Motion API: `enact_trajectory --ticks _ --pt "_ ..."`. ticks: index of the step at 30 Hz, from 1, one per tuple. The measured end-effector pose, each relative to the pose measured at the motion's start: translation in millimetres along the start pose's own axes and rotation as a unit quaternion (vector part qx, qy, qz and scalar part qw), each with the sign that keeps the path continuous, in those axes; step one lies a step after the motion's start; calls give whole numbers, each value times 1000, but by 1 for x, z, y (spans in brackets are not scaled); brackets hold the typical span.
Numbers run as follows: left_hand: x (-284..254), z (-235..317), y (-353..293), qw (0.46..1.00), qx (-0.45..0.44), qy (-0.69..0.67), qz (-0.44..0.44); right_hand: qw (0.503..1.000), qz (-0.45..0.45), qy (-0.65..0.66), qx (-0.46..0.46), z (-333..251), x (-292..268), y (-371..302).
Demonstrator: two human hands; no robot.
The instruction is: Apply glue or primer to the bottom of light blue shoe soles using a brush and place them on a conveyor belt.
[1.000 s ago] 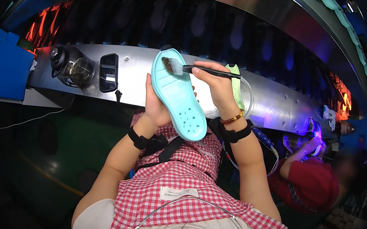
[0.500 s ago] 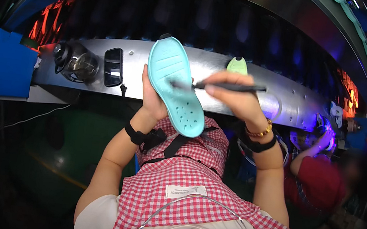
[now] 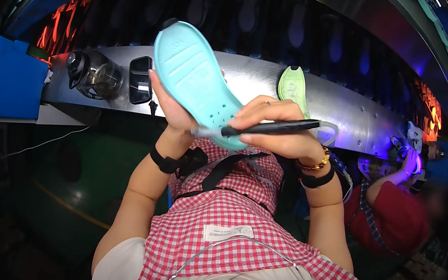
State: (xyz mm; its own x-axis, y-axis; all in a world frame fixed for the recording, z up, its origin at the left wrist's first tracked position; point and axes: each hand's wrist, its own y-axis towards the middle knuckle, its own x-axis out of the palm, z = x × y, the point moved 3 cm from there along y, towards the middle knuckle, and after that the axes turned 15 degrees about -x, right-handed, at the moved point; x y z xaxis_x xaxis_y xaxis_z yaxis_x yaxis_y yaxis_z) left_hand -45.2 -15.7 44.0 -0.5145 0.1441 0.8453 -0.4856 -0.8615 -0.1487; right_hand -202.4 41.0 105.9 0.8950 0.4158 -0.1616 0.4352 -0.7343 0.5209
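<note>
A light turquoise shoe sole (image 3: 191, 63) with holes toward its near end is held tilted in my left hand (image 3: 169, 108). My left thumb lies along its left edge, and most of the fingers are hidden beneath it. In my right hand (image 3: 275, 129) is a black-handled brush (image 3: 273, 128), its pale, blurred tip pointing left at the sole's near edge. The fingers of that hand are closed round the handle, just over the sole's near end. Beyond my right hand, a pale green shoe sole (image 3: 293, 86) lies on the metal bench (image 3: 248, 78).
A dark-lidded glass jug (image 3: 98, 74) and a black compartment tray (image 3: 140, 80) stand on the bench at left. Behind runs a dark conveyor (image 3: 271, 25) bearing soles. A blue box (image 3: 10, 77) is far left. A co-worker in red (image 3: 393, 219) sits at right under purple light.
The turquoise sole has shifted up and left and tilted more. The brush has moved from the sole's middle to its near edge. More of the green sole shows.
</note>
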Motion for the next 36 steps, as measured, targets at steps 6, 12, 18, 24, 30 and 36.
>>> enact_trajectory --ticks 6,12,18,24,30,36 --pt "-4 12 0 982 121 -13 141 998 35 -42 -3 6 -2 -3" --pt "-3 26 3 992 104 -13 65 991 118 -21 61 9 -14 -10" --pt "15 36 -4 996 84 0 26 988 75 132 24 10 -13 -16" --pt "23 1 -17 996 -28 -70 52 888 275 350 114 20 6 -18" --pt "-7 -2 -14 988 -126 -1 -89 965 60 145 208 -9 1 -16" --pt "5 9 -11 946 -296 -3 -131 997 -74 36 14 -18 1 -2"
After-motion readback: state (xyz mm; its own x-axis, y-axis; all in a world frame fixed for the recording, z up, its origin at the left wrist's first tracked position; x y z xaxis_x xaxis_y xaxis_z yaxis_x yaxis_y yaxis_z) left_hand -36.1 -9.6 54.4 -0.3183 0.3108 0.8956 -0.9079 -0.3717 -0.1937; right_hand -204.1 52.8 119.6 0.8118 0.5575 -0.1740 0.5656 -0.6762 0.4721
